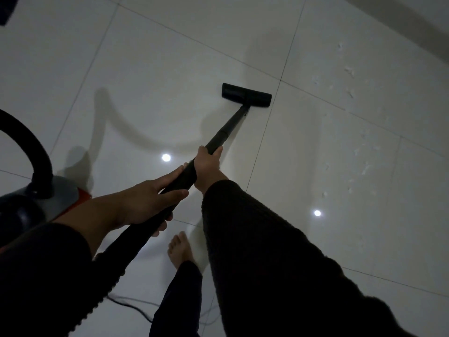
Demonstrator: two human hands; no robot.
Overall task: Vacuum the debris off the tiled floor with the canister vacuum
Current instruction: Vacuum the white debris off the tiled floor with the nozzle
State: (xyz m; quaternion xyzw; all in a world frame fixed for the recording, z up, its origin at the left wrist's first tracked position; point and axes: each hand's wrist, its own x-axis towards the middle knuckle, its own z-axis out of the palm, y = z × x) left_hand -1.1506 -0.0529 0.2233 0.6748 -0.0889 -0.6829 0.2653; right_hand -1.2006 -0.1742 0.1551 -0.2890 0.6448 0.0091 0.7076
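- Grey-and-red plastic canister vacuum body sits on the floor at the left edge, partly hidden behind the left forearm.
- From its top a thick black hose arches up and out of view at the left edge.
- Left hand, on a bare forearm with a dark sleeve pushed back, grips the lower part of the long black wand; its fingers wrap the tube, with the thumb lying along the near side.
- Just below, a bare foot stands on the tiles, and a thin dark power cord trails across the floor near the bottom edge.
- Right hand, in a dark knitted sleeve, closes around the wand just above the left hand, the fingers curled fully round it.
- At the wand's far end, the flat rectangular black floor nozzle rests on the glossy pale tiled floor, just left of a grout line.
- Small white scraps of debris lie scattered over the tiles well to the right of the nozzle, apart from it.
- Two bright round light reflections shine on the tiles.
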